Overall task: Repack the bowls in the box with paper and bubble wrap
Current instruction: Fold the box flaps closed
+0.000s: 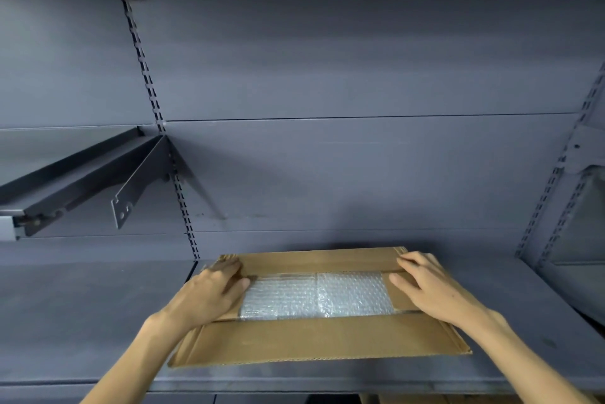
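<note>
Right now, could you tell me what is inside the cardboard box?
Bubble wrap fills the opening of the cardboard box, between the side flaps under the left hand and right hand. Whatever lies beneath it, bowls included, is covered.

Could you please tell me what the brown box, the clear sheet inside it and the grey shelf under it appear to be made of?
The brown box looks like matte corrugated cardboard: fluting shows along its cut edges. The clear sheet is bubble wrap, presumably thin glossy plastic, with rows of small shiny bubbles. The dark grey shelf seems painted metal, smooth and matte, matching the slotted uprights, though the paint hides the base material.
</note>
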Demonstrator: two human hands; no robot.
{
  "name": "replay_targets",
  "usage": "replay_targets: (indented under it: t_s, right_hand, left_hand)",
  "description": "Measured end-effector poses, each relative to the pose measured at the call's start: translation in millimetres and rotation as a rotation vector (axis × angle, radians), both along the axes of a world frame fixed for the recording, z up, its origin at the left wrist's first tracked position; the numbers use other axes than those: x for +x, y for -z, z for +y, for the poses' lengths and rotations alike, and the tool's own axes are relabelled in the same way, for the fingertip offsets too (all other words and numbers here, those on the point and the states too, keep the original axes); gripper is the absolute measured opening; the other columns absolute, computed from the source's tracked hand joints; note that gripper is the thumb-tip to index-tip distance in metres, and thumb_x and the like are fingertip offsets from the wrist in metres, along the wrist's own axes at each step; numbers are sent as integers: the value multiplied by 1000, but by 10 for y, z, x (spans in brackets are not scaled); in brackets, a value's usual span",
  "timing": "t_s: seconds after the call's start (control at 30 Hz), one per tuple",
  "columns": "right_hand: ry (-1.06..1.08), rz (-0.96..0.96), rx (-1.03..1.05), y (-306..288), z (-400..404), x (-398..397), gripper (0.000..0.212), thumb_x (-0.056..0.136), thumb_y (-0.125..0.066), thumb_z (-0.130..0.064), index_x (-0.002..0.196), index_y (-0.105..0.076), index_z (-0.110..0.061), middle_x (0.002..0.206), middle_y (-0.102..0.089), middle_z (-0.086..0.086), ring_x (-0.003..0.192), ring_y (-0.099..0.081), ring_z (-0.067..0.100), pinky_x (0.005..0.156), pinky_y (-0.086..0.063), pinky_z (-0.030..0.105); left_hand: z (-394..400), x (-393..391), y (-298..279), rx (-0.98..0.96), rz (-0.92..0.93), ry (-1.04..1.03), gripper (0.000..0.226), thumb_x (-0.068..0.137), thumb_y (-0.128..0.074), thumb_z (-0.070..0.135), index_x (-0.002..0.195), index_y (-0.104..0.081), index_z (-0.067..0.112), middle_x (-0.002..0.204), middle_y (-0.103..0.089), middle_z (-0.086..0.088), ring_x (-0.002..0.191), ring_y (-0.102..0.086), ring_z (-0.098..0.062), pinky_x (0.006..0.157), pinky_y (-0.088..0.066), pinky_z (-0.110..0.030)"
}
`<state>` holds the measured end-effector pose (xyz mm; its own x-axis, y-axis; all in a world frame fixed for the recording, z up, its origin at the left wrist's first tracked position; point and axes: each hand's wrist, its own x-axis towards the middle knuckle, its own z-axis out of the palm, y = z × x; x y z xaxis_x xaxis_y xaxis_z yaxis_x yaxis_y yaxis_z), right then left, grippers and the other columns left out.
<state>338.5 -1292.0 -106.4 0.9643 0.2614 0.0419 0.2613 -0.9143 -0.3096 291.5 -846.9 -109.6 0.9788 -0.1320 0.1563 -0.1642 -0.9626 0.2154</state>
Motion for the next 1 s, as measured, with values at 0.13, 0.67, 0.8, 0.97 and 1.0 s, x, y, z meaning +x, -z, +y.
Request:
replay_targets:
  t_s: [0.13, 0.67, 0.8, 0.97, 1.0]
  right_hand:
    - [21, -19, -68, -186, 109, -30, 80, 96, -27, -71, 157, -30, -20, 161, -27, -7, 149, -20, 15, 123, -20, 46]
    - [-394, 250, -96, -614, 567, -549, 141, 51, -60, -98, 155, 19, -44, 157, 29, -30, 140, 37, -6, 126, 5, 44]
    - [-519, 314, -238, -581, 735, -720, 152, 53, -80, -78, 145, 36, -44, 150, 40, -29, 122, 54, -10, 117, 20, 35]
    - [-480, 223, -272, -536, 777, -722, 141, 69, -80, -55, 149, 34, -37, 152, 37, -24, 117, 58, -6, 114, 21, 32]
    - [-464, 197, -246, -538, 758, -697, 138, 70, -79, -53, 149, 34, -39, 150, 36, -27, 112, 60, -10, 112, 22, 30]
  left_hand:
    - [-112, 17, -143, 58, 52, 17, 86, 92, -20, 77, 151, -39, 17, 160, -36, 0, 151, -25, -17, 125, -14, -45]
    - [-932, -560, -721, 157, 200, 391, 148, 53, -59, 97, 153, 28, 31, 155, 40, 18, 136, 44, 5, 112, 25, -27]
    - [-1087, -612, -620, 259, 279, 433, 156, 57, -76, 80, 149, 37, 23, 151, 48, 9, 132, 51, -2, 112, 28, -31]
    - [-1101, -584, -589, 313, 150, 375, 138, 72, -74, 59, 152, 31, 19, 160, 35, 5, 138, 46, -9, 119, 22, -39]
    - [-1072, -567, -619, 310, 107, 365, 134, 74, -71, 58, 153, 29, 19, 162, 31, 6, 140, 44, -9, 121, 19, -40]
